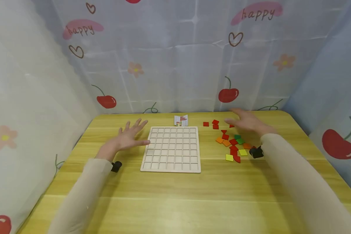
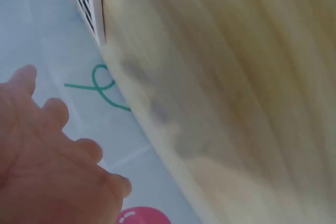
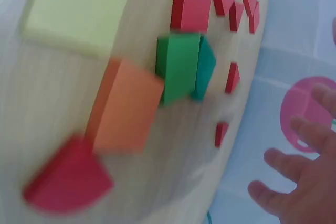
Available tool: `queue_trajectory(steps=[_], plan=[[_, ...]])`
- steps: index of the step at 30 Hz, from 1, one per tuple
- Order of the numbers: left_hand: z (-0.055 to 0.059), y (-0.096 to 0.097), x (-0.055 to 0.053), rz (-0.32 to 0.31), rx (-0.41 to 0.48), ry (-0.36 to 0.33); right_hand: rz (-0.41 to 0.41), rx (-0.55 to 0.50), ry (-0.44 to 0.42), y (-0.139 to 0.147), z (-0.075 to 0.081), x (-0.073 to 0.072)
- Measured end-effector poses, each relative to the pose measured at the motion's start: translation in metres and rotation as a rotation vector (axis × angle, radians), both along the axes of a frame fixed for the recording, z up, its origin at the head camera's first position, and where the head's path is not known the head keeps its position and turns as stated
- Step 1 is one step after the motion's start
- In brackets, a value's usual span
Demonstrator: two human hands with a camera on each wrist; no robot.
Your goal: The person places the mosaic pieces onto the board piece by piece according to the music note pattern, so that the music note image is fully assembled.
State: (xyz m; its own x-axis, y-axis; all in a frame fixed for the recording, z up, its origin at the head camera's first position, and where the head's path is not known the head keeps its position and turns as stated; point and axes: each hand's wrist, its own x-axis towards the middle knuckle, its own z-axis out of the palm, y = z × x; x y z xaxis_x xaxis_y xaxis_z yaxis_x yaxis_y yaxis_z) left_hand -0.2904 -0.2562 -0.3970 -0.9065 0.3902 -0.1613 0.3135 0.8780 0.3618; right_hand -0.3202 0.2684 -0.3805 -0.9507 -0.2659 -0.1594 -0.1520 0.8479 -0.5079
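Grid board (image 1: 170,159) lies left of a scatter of bright tiles (image 1: 233,152)

At the left of the wooden table (image 1: 169,201), a pale sleeve (image 1: 73,201) leads to the left hand (image 1: 128,138). The hand is spread wide, fingers fanned and thumb stretched out, with hold of nothing. In the head view its thumb tip overlaps the board's left edge; whether the 2 touch, I cannot tell.

Next comes the board, flat on the table, marked off in rows and columns of squares. Just behind it is a small printed card (image 1: 181,120) with a coloured pattern.

To the right of the board, 3 red tiles (image 1: 215,126) lie close together near the table's far edge. The main group is nearer the front: 2 orange tiles (image 1: 226,143) on its left side, 2 yellow tiles (image 1: 229,157) toward its front, and 2 green pieces (image 1: 240,141) farther right (the right wrist view shows these touching).

The right hand (image 1: 247,121) hangs above the far side of the tiles, fingers apart and slightly bent, gripping nothing. Behind everything runs a curtain (image 1: 175,84) printed with cherries, hearts and flowers.
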Motion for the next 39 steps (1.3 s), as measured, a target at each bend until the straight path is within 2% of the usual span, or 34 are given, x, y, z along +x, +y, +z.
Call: queue_trajectory(steps=[4,7,11,14,19,27,34,39], plan=[[-0.006,0.004,0.008,-0.03,0.03,-0.032,0.016,-0.05,0.003,-0.014,-0.006,-0.007],[-0.011,0.009,0.011,-0.05,0.08,-0.085,0.017,-0.069,0.014,-0.02,-0.011,-0.013],[-0.016,0.015,0.011,-0.058,0.137,-0.156,-0.047,-0.15,-0.019,-0.026,-0.017,-0.02],[-0.017,0.016,0.01,-0.048,0.141,-0.18,-0.085,-0.189,-0.014,-0.032,-0.021,-0.025],[-0.019,0.012,0.011,-0.066,0.126,-0.2,-0.08,-0.171,0.019,-0.04,-0.027,-0.033],[-0.024,0.013,0.014,-0.088,0.102,-0.215,-0.123,-0.128,0.016,-0.043,-0.037,-0.038],[-0.025,0.008,0.016,-0.059,0.107,-0.23,-0.126,-0.084,0.015,-0.051,-0.044,-0.043],[-0.027,0.008,0.015,-0.065,0.125,-0.232,-0.136,-0.048,0.048,-0.051,-0.046,-0.044]])
